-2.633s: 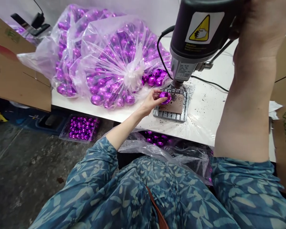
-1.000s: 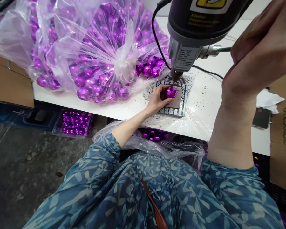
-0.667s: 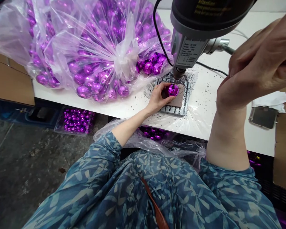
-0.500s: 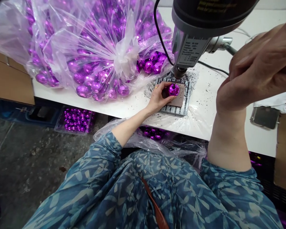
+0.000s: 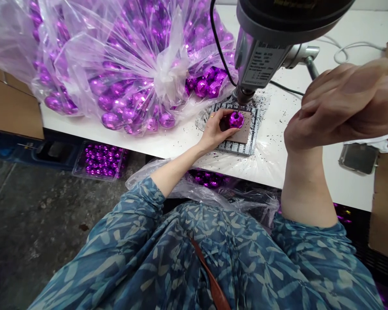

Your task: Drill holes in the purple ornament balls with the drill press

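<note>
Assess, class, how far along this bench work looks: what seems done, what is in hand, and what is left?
Done: black shavings litter the white table; a clear tray of purple baubles sits on the floor. In hand: the left hand grips a faceted purple bauble under the drill press. Left: a full plastic bag of baubles.

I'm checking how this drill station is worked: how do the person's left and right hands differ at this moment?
The left hand is low over the metal grid plate, while the right hand is raised above the bench. The left hand grips a faceted purple bauble; the right hand shows nothing held, its fingers loosely curled beside the bench drill's lever. A ring shows on the left hand, none on the right. Both hands are bare.
</note>
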`<action>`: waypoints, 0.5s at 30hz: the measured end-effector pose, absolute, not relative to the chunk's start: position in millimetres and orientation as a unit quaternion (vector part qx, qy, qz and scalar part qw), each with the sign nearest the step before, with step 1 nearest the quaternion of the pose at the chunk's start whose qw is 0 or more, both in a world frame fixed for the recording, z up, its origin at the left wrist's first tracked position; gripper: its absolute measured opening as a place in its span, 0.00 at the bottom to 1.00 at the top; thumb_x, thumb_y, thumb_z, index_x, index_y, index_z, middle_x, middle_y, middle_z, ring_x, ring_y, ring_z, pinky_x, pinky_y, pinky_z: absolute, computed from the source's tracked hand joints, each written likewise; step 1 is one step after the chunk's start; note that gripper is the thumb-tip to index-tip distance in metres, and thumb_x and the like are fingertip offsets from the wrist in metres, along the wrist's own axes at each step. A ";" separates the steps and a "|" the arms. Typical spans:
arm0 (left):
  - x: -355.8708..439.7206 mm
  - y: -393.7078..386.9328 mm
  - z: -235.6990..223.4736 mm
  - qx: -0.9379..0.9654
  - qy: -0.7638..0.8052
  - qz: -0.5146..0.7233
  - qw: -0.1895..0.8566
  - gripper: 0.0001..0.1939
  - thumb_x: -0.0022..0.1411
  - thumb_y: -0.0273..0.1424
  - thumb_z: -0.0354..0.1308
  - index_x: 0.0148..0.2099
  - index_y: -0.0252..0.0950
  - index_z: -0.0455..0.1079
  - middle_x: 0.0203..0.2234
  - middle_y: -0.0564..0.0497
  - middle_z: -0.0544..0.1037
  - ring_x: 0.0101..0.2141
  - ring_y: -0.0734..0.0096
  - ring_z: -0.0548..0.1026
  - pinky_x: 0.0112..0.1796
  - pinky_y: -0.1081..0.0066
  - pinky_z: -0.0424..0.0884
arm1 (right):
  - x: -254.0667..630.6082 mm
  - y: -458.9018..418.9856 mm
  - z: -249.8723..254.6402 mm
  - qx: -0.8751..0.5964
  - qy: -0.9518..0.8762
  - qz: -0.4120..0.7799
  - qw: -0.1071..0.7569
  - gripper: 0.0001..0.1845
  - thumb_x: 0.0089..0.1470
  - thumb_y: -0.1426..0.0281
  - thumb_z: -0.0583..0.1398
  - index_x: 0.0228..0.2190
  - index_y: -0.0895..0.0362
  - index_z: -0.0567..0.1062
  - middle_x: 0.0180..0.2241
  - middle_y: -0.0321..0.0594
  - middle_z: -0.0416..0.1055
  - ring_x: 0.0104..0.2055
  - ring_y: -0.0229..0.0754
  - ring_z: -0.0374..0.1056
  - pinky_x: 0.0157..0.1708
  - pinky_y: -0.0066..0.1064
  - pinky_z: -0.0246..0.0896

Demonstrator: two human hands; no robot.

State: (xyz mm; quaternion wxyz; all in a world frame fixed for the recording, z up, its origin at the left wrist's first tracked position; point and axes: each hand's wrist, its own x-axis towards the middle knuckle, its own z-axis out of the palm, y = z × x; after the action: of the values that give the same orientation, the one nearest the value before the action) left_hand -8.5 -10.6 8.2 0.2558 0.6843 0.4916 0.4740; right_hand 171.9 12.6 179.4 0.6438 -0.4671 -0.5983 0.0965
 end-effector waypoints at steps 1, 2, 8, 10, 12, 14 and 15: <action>-8.2 -10.7 8.6 0.683 0.492 0.475 0.258 0.33 0.67 0.54 0.72 0.65 0.43 0.72 0.58 0.42 0.81 0.59 0.52 0.79 0.62 0.52 0.75 | 173.9 15.1 176.7 -0.466 -0.601 0.091 0.643 0.53 0.46 0.24 0.36 0.14 0.65 0.36 0.14 0.45 0.34 0.19 0.11 0.45 0.33 0.15 0.49; -7.9 -10.8 9.1 0.682 0.492 0.475 0.260 0.33 0.67 0.54 0.72 0.65 0.43 0.72 0.58 0.42 0.81 0.59 0.52 0.79 0.62 0.52 0.75 | 176.2 18.4 173.4 -0.466 -0.604 0.085 0.641 0.52 0.46 0.25 0.35 0.15 0.65 0.33 0.14 0.45 0.33 0.19 0.11 0.43 0.32 0.15 0.49; -6.2 -12.7 14.5 0.680 0.503 0.466 0.260 0.33 0.67 0.54 0.72 0.65 0.42 0.72 0.59 0.42 0.81 0.59 0.51 0.78 0.62 0.52 0.74 | 188.3 46.5 141.8 -0.491 -0.593 0.034 0.637 0.45 0.59 0.37 0.30 0.13 0.66 0.34 0.14 0.46 0.30 0.19 0.09 0.35 0.31 0.15 0.48; -5.6 -13.5 16.2 0.680 0.503 0.467 0.257 0.32 0.67 0.54 0.72 0.64 0.42 0.72 0.58 0.42 0.81 0.58 0.52 0.79 0.61 0.53 0.74 | 190.8 54.6 125.3 -0.503 -0.591 0.022 0.631 0.45 0.60 0.39 0.29 0.13 0.66 0.35 0.15 0.46 0.30 0.20 0.09 0.35 0.32 0.14 0.49; -4.9 -14.0 17.1 0.676 0.506 0.472 0.253 0.32 0.67 0.53 0.72 0.63 0.42 0.73 0.57 0.42 0.82 0.56 0.52 0.79 0.60 0.54 0.75 | 191.8 58.9 108.9 -0.508 -0.595 0.012 0.622 0.46 0.58 0.37 0.27 0.14 0.68 0.39 0.15 0.46 0.31 0.21 0.09 0.33 0.31 0.13 0.46; -4.3 -14.3 17.2 0.672 0.509 0.476 0.250 0.31 0.66 0.52 0.74 0.62 0.42 0.73 0.56 0.43 0.83 0.55 0.53 0.80 0.58 0.54 0.76 | 190.6 57.9 100.0 -0.509 -0.603 0.006 0.615 0.50 0.57 0.35 0.30 0.16 0.71 0.48 0.15 0.43 0.34 0.24 0.08 0.33 0.31 0.09 0.43; -4.0 -14.3 17.0 0.671 0.510 0.478 0.249 0.31 0.65 0.52 0.74 0.62 0.42 0.74 0.56 0.43 0.83 0.55 0.53 0.80 0.58 0.54 0.76 | 189.2 55.7 100.8 -0.508 -0.607 0.005 0.612 0.51 0.58 0.33 0.34 0.19 0.73 0.54 0.16 0.42 0.37 0.26 0.07 0.35 0.32 0.06 0.42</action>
State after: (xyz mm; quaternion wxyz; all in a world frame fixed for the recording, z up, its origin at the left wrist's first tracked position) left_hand -4.0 -14.3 17.0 0.2489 0.6705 0.5103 0.4776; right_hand 189.2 55.7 100.8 0.6117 -0.5078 -0.6066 0.0053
